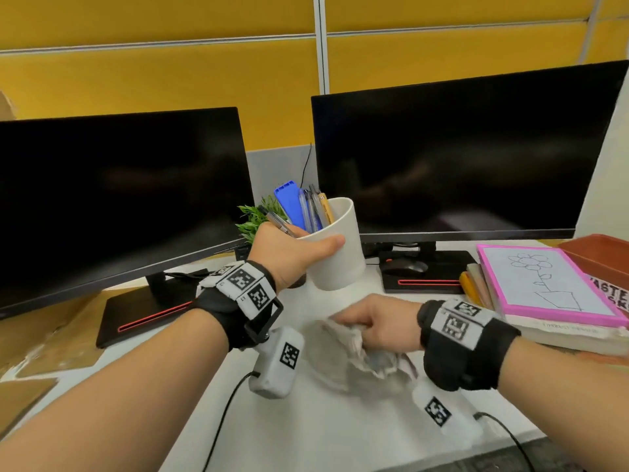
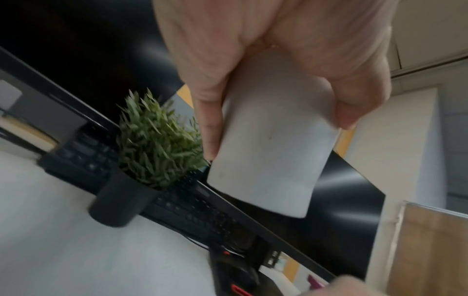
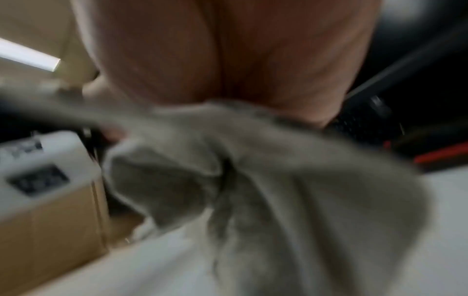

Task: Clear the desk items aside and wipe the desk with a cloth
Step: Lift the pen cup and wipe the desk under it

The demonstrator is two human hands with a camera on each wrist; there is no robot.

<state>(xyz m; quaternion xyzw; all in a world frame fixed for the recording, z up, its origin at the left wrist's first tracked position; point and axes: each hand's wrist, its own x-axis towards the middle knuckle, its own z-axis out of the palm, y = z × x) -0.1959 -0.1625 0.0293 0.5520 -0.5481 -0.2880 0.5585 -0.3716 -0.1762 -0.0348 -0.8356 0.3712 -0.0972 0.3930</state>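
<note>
Two dark monitors [image 1: 442,158] fill the upper frame, a plant [image 2: 154,140] between them. Left hand [image 1: 289,253] grips a white pen cup [image 1: 337,253]; right hand [image 1: 377,323] clutches a crumpled grey cloth [image 1: 343,349] at centre.

Bare desk [image 1: 340,430] in front; monitors [image 1: 442,158], plant [image 2: 157,140], books [image 1: 544,321] hem back.

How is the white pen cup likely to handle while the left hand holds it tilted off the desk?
The white cup looks rigid and smooth, so the left hand could slip on it. The pens stand loose and tall, so they will probably shift or spill if it tilts further.
</note>
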